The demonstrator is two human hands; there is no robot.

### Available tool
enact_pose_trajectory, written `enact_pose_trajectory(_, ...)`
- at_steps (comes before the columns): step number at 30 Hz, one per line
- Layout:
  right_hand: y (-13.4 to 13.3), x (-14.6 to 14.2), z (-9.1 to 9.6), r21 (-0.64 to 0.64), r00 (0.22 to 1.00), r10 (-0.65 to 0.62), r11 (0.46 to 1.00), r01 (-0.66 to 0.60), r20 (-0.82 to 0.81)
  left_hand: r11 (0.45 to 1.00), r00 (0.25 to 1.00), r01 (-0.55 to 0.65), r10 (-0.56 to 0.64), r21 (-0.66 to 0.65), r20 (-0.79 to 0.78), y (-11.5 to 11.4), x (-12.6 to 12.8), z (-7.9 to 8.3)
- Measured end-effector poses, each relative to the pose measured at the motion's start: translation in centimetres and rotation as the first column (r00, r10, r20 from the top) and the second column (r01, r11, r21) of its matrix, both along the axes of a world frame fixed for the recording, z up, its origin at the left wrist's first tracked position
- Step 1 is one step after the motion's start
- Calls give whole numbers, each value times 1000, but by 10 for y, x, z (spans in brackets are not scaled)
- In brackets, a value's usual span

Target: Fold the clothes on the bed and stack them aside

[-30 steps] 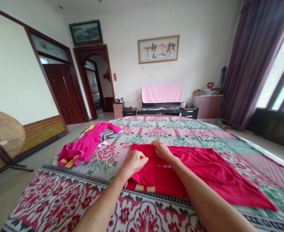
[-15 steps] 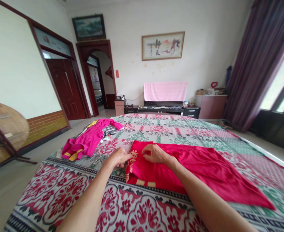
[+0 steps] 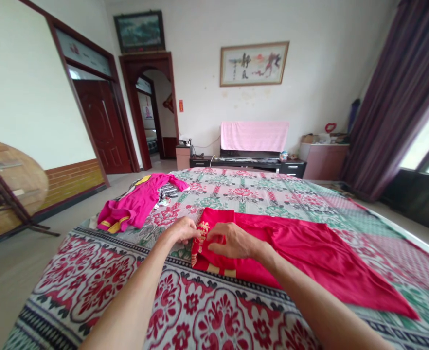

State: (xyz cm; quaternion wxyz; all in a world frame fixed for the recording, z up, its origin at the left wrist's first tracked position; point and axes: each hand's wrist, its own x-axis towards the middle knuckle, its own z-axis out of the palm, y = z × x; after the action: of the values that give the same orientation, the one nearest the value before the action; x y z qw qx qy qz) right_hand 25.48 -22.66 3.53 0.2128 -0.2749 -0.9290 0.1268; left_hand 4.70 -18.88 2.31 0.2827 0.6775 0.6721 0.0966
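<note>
A red garment (image 3: 294, 248) with gold lettering and gold patches lies spread on the patterned cover (image 3: 218, 311); its left end is folded over. My left hand (image 3: 184, 230) is at that folded end, its fingers curled closed against the edge of the cloth. Over the lettered part is my right hand (image 3: 232, 241), thumb and fingers apart and curved, fingertips just above or touching the fabric; I cannot tell which. The garment's kind is not clear. Part of it is hidden under my right hand and forearm.
A heap of clothes, with a bright pink garment (image 3: 137, 206) on top, lies at the left of the cover. A round wooden tabletop (image 3: 28, 182) leans at the far left. Beyond the cover, a pink cloth (image 3: 254, 136) hangs above a dark low cabinet (image 3: 291, 168).
My right hand has shifted left over the lettering and its fingers have spread apart. My left hand stays at the folded end. The view has tilted slightly.
</note>
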Motion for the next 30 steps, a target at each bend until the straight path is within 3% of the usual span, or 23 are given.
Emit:
enact_pose_trajectory(3,-14,-12,3,-28,998,58,998,-59,-11,1000,999,6,-5,-30,45,-5,0,7)
enact_pose_trajectory(10,-23,-34,-12,223,995,96,970,-100,30,996,992,52,-43,-76,118,-4,-6,6)
enact_pose_trajectory(14,-21,-48,-19,228,994,-34,974,9,104,995,959,-18,43,-94,279,-5,-13,6)
enact_pose_trajectory(16,-22,-54,-22,192,986,-124,976,101,109,995,943,-66,88,-79,321,-6,-17,7)
enact_pose_trajectory(18,-23,-55,-23,120,989,-121,987,110,86,993,932,-103,115,-52,345,-6,-19,7)
enact_pose_trajectory(20,-24,-51,-21,-13,999,-1,1000,2,37,993,926,-118,121,-31,359,-5,-20,7)
enact_pose_trajectory(22,-21,-43,-15,-214,991,118,968,-130,-68,995,923,-100,97,-11,373,-4,-19,6)
enact_pose_trajectory(25,-11,-28,-3,-422,962,89,885,-195,-259,999,915,-43,33,16,403,-3,-17,4)
enact_pose_trajectory(28,-3,-19,0,-409,931,-10,900,-150,-364,1000,909,-16,5,23,416,-1,-16,2)
enact_pose_trajectory(30,-2,-19,-4,-378,936,-25,918,-117,-351,1000,914,-23,16,12,406,-1,-15,2)
